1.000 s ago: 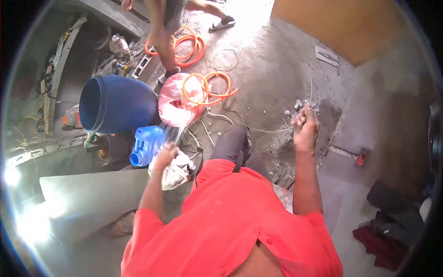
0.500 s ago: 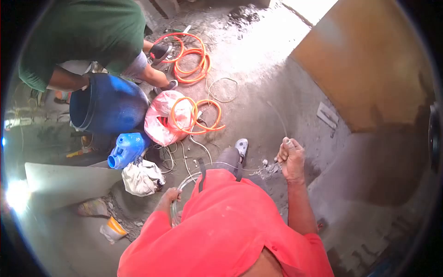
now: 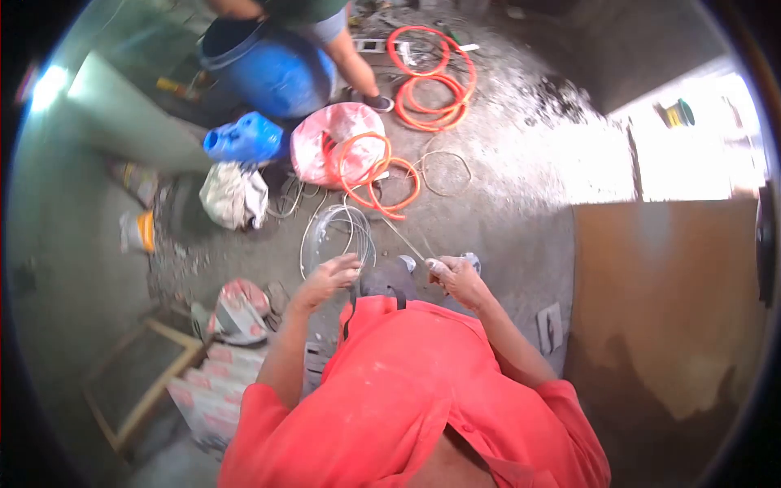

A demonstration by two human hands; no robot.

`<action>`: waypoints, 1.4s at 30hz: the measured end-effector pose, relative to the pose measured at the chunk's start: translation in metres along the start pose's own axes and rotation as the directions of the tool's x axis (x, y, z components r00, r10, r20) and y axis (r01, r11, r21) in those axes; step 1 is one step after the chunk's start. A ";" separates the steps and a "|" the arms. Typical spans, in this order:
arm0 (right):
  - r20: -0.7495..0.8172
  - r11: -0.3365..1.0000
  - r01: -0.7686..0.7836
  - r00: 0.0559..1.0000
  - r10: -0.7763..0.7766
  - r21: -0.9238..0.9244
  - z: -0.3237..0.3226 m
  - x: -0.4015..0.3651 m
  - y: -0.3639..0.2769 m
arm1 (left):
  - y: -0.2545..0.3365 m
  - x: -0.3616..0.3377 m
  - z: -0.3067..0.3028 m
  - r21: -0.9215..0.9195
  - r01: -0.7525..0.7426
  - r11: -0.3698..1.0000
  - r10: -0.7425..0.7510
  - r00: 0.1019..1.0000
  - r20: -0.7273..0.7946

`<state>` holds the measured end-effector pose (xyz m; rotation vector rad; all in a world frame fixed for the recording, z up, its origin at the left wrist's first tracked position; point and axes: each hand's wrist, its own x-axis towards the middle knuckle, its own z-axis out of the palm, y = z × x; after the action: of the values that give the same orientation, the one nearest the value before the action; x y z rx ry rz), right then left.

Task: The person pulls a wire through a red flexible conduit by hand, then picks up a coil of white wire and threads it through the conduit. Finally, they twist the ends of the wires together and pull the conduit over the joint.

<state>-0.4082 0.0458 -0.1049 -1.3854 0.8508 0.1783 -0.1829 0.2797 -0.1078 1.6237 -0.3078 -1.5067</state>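
A loose coil of thin clear tubing (image 3: pixel 371 236) hangs in front of my legs. Its lower edge meets my left hand (image 3: pixel 327 283), whose fingers are curled at the loops. From the coil's side a pale strand slants down to my right hand (image 3: pixel 457 283). There the thumb and fingers pinch it, with whitish dust on the fingertips. Both hands are in front of my waist, a short distance apart. Beyond the coil, orange hose (image 3: pixel 416 185) lies looped over a pink-and-white sack (image 3: pixel 307 146).
Another person's leg (image 3: pixel 355 63) stands beside a blue barrel (image 3: pixel 281 77). Nearby are a blue jug (image 3: pixel 248 140), a crumpled white sack (image 3: pixel 230 195) and a larger orange hose coil (image 3: pixel 431 104). A wooden-framed screen (image 3: pixel 134 378) lies left; a brown board (image 3: pixel 651 276) stands right.
My right hand has come inward from the far right, closer to my left hand. The coil is now raised in front of me, and the view has turned, with the barrel higher in frame.
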 end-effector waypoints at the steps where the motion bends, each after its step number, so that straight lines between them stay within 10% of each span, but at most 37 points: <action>1: 0.115 0.994 0.050 0.993 -0.039 -0.094 -0.008 0.001 0.002 | 0.006 -0.006 0.040 -0.115 -0.083 0.990 0.088 0.995 0.037; 8: 0.506 0.885 0.222 0.862 0.018 -0.410 -0.063 -0.024 0.029 | -0.027 0.002 0.217 -0.604 -0.320 0.730 0.121 0.930 -0.347; 12: 0.571 0.799 0.367 0.820 -0.036 -0.476 -0.070 -0.029 0.074 | -0.012 -0.029 0.214 -0.509 -0.559 0.655 0.240 0.792 -0.561; 15: 0.678 0.587 0.776 0.560 -0.476 -0.229 -0.064 -0.039 0.086 | -0.001 -0.059 0.203 -0.462 -0.486 0.742 0.219 0.827 -0.518; 17: 0.457 0.720 0.590 0.788 -0.414 -0.366 -0.062 -0.062 0.045 | -0.006 -0.070 0.200 -0.407 -0.432 0.805 0.229 0.859 -0.458; 21: 0.235 0.599 0.693 0.710 -0.664 -0.401 -0.041 -0.074 -0.014 | -0.025 -0.097 0.214 -0.493 -0.397 0.774 0.182 0.885 -0.428; 23: 0.367 0.162 0.889 0.335 -0.868 -0.428 -0.025 -0.080 -0.045 | -0.021 -0.116 0.213 -0.496 -0.402 0.770 0.187 0.885 -0.427; 29: 0.543 -0.054 0.949 0.131 -0.829 -0.311 0.015 -0.084 -0.064 | -0.021 -0.152 0.217 -0.582 -0.499 0.642 0.266 0.857 -0.442; 39: 0.681 -0.027 0.993 0.060 -0.730 -0.116 0.055 -0.091 -0.101 | -0.001 -0.173 0.215 -0.521 -0.746 0.415 0.241 0.643 -0.727; 42: 0.636 0.172 0.982 0.178 -0.751 -0.073 0.062 -0.103 -0.097 | 0.005 -0.166 0.217 -0.445 -0.818 0.364 0.241 0.544 -0.804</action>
<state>-0.3983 0.1171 0.0312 -2.0059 -0.6659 -0.2681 -0.4152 0.3001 0.0343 0.9528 0.1864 -0.3113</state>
